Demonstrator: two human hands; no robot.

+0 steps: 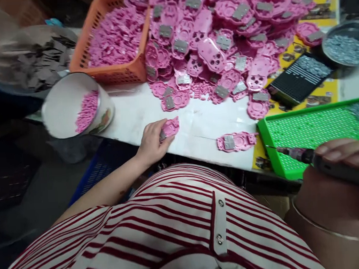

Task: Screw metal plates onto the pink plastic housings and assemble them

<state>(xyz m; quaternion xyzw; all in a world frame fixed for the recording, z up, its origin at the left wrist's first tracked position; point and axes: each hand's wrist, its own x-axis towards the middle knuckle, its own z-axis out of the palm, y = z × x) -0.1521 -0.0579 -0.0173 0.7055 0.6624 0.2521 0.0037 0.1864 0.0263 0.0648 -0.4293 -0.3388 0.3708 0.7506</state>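
Observation:
My left hand [154, 142] is closed around a pink plastic casing [170, 128] near the front edge of the white table; part of a grey metal plate on it shows beside my fingers. At the right, my right hand [340, 162] grips a dark electric screwdriver [307, 156], its thin bit pointing left over the rim of a green tray [290, 175]. Between my hands lies another pink casing [238, 141] with a grey metal plate, touched by neither hand.
Behind my hands rises a large heap of pink casings [211, 54]. An orange basket [137, 70] of small pink parts and a white pot [57, 102] with pink pieces stand left. A black screw tray [288, 84] and a metal bowl [328, 58] of screws sit right.

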